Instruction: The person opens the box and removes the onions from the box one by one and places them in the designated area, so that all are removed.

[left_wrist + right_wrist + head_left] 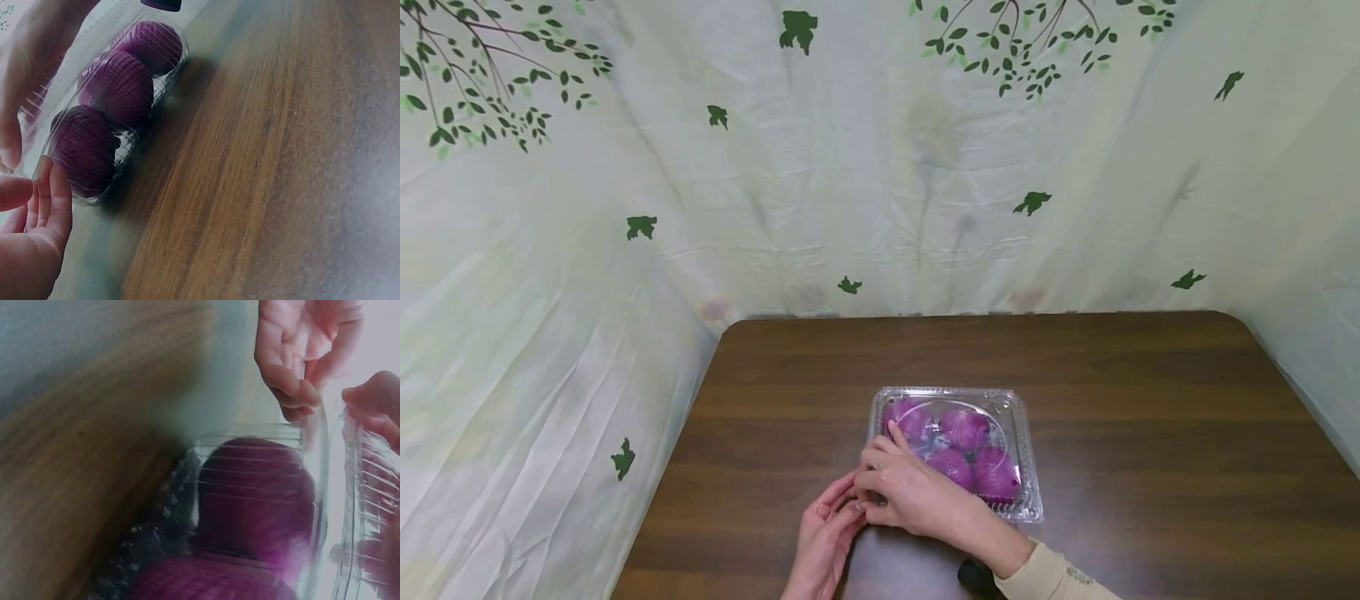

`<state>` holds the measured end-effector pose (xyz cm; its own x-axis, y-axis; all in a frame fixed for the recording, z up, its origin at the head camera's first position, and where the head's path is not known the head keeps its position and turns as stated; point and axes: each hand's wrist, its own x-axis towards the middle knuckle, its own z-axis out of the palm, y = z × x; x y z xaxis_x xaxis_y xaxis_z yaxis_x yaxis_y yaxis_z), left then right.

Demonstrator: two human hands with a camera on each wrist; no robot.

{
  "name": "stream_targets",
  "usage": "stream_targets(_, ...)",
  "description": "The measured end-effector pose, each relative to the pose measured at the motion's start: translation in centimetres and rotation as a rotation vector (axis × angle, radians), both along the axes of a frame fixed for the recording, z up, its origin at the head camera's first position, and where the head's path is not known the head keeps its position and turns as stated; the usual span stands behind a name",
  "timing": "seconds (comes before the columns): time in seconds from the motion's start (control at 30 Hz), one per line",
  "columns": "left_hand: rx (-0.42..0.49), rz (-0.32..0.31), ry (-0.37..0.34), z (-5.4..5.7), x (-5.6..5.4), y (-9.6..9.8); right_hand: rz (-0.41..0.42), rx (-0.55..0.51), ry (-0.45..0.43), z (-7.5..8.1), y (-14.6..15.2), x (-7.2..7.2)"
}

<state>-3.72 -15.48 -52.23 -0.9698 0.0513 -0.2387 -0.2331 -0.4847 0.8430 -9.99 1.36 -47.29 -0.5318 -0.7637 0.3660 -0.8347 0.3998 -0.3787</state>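
Observation:
A clear plastic clamshell container [1032, 479] holds several round purple things [964, 429] that look like red onions. At its near left corner, my left hand [829, 533] pinches the rim between thumb and fingers. My right hand [917, 492] reaches across the container's left side and grips the lid edge at that same corner, close to the left fingertips. A gap shows between the lid's rim [353, 506] and the base rim [320, 487] in the right wrist view. The left wrist view shows purple rounds [119, 87] through the ribbed side wall.
The container stands on a brown wooden table [1150, 433]. A pale cloth [887, 167] with printed leaves hangs behind the table and at both sides. A black object [976, 577] sits by the right wrist.

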Motion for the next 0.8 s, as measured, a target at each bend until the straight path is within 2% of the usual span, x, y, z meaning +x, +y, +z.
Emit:
stream_targets(0.3,0.000,0.027,-0.019,-0.1,0.2,0.1,-0.050,0.015,0.150,0.6,0.0,0.3)
stream_targets(0.63,-0.022,0.009,0.041,0.1,0.4,0.2,-0.081,0.037,0.177,0.6,1.5,1.0)
stream_targets(0.8,-0.035,0.018,0.029,0.4,0.4,0.3,-0.113,0.040,0.176,0.7,2.3,1.2)
